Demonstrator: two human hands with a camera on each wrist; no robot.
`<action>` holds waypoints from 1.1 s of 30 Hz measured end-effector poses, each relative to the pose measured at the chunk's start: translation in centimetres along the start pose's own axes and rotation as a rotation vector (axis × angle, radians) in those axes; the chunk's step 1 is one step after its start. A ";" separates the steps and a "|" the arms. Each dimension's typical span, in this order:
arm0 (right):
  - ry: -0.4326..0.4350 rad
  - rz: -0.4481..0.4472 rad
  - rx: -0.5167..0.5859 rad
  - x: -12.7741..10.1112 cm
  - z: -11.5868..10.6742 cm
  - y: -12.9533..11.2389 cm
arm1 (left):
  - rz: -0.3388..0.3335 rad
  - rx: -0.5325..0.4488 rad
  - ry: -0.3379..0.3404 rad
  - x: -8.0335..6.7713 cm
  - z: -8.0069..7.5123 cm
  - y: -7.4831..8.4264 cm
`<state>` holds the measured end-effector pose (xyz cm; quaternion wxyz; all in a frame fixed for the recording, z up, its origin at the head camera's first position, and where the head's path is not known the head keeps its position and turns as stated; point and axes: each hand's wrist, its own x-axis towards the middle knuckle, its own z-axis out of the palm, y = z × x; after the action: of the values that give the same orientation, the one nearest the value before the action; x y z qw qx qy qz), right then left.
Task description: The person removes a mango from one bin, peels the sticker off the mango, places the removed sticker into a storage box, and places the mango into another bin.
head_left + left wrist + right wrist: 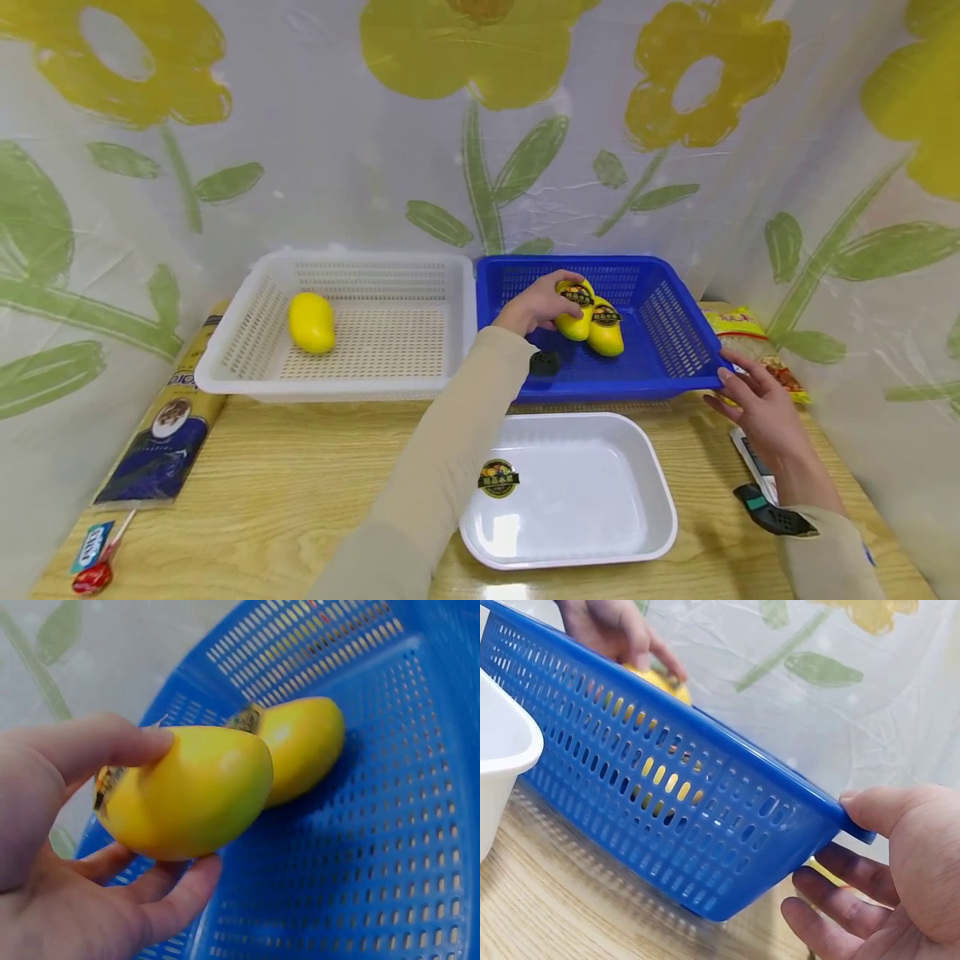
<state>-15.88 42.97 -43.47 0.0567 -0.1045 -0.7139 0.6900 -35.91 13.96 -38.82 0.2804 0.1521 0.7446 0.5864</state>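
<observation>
My left hand [542,302] grips a yellow mango [202,795] between thumb and fingers, inside the blue basket [585,392]. A dark round label shows on that fruit in the head view. Close beside it, a second labelled mango [606,329] lies in the basket and is partly hidden behind the held one in the left wrist view. At the basket's front right corner, my right hand [930,862] holds the rim, thumb on top and fingers below. One more mango [311,322] sits at the left in the white basket [345,387].
In front stands a white tray [577,492], with a round label [498,478] at its left side. A blue and gold packet [157,433], a red lollipop [93,577] and a small blue wrapper [92,546] lie at left. Food bags [738,325] lie at right.
</observation>
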 end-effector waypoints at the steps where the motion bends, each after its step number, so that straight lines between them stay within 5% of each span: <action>1: -0.004 -0.001 0.007 0.0 0.0 0.0 | 0.012 -0.007 -0.012 -0.1 -0.1 0.2; 8: -0.050 -0.022 0.093 0.1 0.0 0.0 | 0.138 -0.039 -0.079 -1.6 -0.3 1.6; 18: -0.070 -0.014 0.115 -0.1 -0.3 0.2 | 0.252 -0.013 -0.098 -6.0 -1.3 3.2; 33: -0.101 -0.019 0.144 -0.2 -0.3 0.1 | 0.410 0.210 -0.070 -14.3 -3.4 2.9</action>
<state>-15.63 43.18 -43.57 0.0346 -0.0583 -0.6655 0.7433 -26.81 4.11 -32.13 0.1637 0.3485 0.7448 0.5449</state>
